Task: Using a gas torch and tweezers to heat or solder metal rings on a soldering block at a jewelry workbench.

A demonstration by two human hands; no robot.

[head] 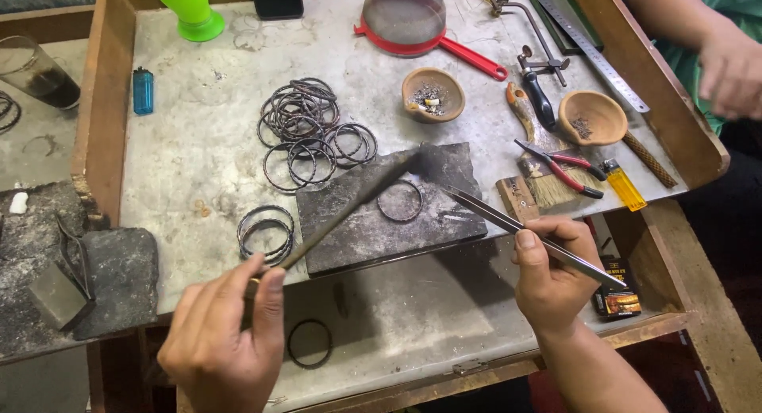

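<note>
The left hand [226,333] is gripping a torch [341,210]; the right hand [552,274] is pinching tweezers [508,222] shut-fingered. The ring [400,201] on the slab [381,210] is looking light, thin and bendable, best nipped at its rim.

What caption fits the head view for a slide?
Left hand aims a torch at a bangle on a slate block; right hand holds tweezers.

Torch tip [413,160] blurred; glass [32,67] cut off.

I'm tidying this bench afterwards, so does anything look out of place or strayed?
One dark ring lies alone on the lower front ledge, apart from the ring pile higher on the bench. The left hand holds a rod, the right hand long tweezers, both aimed at a ring on the charred slab.
</note>
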